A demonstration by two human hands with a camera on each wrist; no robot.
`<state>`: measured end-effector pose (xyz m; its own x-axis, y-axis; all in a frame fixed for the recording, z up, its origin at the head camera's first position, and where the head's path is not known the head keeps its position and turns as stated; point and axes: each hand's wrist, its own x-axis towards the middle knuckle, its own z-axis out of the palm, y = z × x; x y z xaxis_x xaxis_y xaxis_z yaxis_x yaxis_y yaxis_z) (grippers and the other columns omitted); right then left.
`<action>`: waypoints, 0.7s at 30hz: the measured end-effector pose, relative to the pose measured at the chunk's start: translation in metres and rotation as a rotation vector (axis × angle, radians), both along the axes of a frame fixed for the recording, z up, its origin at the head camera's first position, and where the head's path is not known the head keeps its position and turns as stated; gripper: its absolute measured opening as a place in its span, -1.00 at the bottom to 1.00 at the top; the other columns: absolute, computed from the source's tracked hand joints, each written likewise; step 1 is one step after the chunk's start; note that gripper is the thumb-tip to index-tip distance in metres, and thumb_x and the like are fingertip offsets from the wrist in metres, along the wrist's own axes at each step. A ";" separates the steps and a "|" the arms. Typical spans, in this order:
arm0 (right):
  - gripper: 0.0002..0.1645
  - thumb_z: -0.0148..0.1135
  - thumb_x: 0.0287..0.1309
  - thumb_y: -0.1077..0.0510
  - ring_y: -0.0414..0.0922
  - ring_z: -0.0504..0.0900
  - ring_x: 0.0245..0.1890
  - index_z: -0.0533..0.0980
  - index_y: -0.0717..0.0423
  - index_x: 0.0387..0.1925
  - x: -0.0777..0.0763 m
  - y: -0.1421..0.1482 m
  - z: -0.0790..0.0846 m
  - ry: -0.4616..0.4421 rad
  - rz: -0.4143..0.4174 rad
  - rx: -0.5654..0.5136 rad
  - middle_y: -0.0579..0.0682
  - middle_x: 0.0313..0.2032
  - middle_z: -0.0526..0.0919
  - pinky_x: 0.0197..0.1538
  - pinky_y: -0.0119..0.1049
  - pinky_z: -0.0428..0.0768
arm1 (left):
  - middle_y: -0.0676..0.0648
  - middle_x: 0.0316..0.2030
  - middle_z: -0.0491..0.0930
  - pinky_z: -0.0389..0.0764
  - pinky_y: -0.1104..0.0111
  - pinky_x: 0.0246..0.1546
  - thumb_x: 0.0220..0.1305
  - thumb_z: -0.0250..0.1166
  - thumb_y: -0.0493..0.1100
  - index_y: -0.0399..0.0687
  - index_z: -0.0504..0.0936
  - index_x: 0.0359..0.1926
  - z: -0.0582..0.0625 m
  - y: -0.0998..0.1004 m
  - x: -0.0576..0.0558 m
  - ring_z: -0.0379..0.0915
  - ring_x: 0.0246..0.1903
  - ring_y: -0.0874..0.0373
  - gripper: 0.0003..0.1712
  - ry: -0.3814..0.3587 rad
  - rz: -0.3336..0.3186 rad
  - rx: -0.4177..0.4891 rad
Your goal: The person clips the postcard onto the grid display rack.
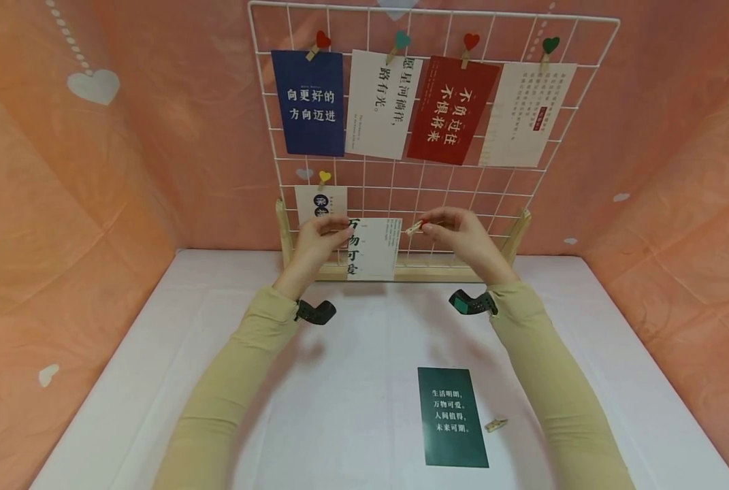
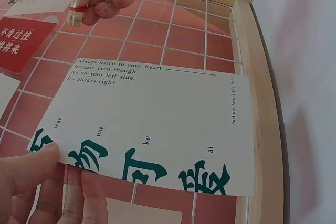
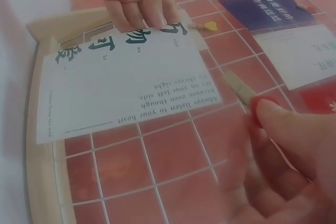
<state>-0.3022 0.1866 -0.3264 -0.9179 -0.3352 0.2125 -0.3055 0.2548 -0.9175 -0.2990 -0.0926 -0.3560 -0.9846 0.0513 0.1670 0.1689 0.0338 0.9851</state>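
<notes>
My left hand (image 1: 322, 238) pinches a white postcard (image 1: 376, 248) by its left edge, thumb in front and fingers behind. Large green characters run down that edge, with small English print on the rest. The card is held before the lower part of a white wire grid rack (image 1: 450, 178). To its right, my right hand (image 1: 462, 235) pinches a small wooden clothespin (image 3: 239, 86) with a red ornament (image 3: 260, 109) between thumb and forefinger. The clothespin's tip points toward the card, a short gap away. Behind the left hand hangs a pale card (image 1: 310, 199) under a yellow heart clip (image 1: 324, 177).
Blue (image 1: 310, 129), white (image 1: 376, 129), red (image 1: 446, 136) and cream (image 1: 517, 136) cards hang along the rack's upper row from heart clips. The rack stands in a wooden base (image 1: 431, 274). On the white table lie a dark green card (image 1: 452, 446) and a loose wooden clothespin (image 1: 496, 425).
</notes>
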 end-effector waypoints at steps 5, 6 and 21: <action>-0.68 0.22 0.27 0.13 -0.04 0.58 -0.14 0.55 0.23 -0.02 -0.005 -0.004 0.003 -0.004 -0.031 0.009 0.11 -0.12 0.63 -0.08 -0.24 0.59 | -0.16 -0.11 0.57 0.55 0.11 0.01 0.27 0.29 -0.28 -0.27 0.58 0.02 0.002 0.001 -0.004 0.53 -0.17 0.07 -0.70 -0.006 0.007 -0.008; -0.69 0.22 0.27 0.13 -0.01 0.58 -0.13 0.55 0.22 -0.02 -0.006 -0.005 0.004 -0.004 -0.035 0.013 0.12 -0.11 0.63 -0.08 -0.24 0.58 | -0.15 -0.11 0.57 0.56 0.14 0.01 0.27 0.29 -0.27 -0.27 0.58 0.02 0.002 0.001 -0.005 0.53 -0.16 0.08 -0.70 -0.005 0.008 -0.011; -0.71 0.19 0.30 0.14 0.19 0.52 0.00 0.54 0.22 -0.03 -0.016 -0.021 0.015 0.071 -0.026 0.000 0.25 -0.05 0.56 0.12 -0.07 0.52 | -0.20 -0.07 0.58 0.58 0.32 -0.02 0.27 0.29 -0.29 -0.30 0.58 0.01 0.009 0.008 -0.015 0.52 -0.05 0.05 -0.70 0.068 0.037 -0.014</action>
<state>-0.3182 0.1656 -0.3115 -0.9089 -0.3113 0.2773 -0.3629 0.2631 -0.8939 -0.3143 -0.0846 -0.3468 -0.9724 0.0179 0.2327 0.2333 0.0553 0.9708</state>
